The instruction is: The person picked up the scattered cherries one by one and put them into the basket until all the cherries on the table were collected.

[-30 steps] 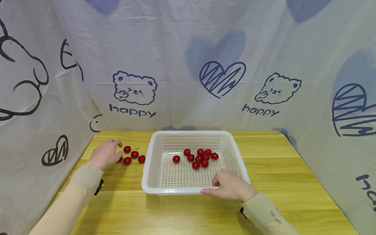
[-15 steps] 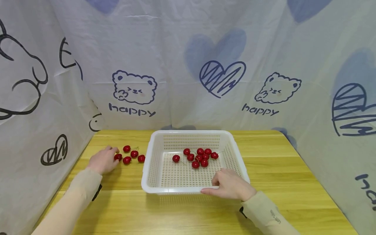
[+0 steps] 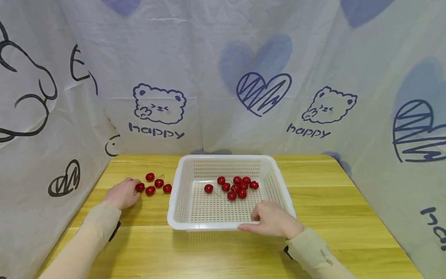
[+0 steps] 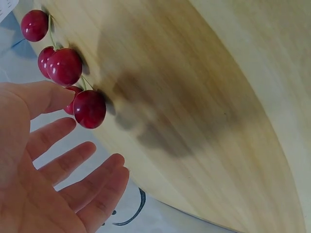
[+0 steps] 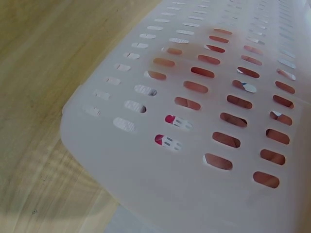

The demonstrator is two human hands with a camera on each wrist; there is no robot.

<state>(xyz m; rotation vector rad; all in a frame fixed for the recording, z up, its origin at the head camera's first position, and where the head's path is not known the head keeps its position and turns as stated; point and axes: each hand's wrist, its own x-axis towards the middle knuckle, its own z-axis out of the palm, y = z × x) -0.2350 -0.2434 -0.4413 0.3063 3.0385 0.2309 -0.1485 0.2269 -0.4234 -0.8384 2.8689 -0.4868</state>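
Note:
In the head view, my left hand [image 3: 122,193] is at the table's left, its fingertips beside the leftmost red cherry [image 3: 139,187]. The left wrist view shows the fingers spread and only slightly bent, the thumb [image 4: 48,98] partly covering one cherry. Whether skin touches fruit there cannot be told. My right hand [image 3: 273,219] grips the near rim of a white plastic basket [image 3: 205,226], thumb outside and fingers inside. Through the slots of the basket wall [image 5: 146,170], the right wrist view shows parts of that hand.
Several more cherries [image 3: 158,183] with green stems lie between my left hand and the basket. Inside the basket is a loose cluster of cherries [image 3: 235,188], with a single cherry [image 3: 208,188] to its left. Printed cloth [image 3: 209,97] hangs behind the wooden table [image 3: 331,201].
My left hand has lowered and shifted slightly left, leaving the leftmost cherry more visible; in the last half second it barely moves. The right hand and basket stay put.

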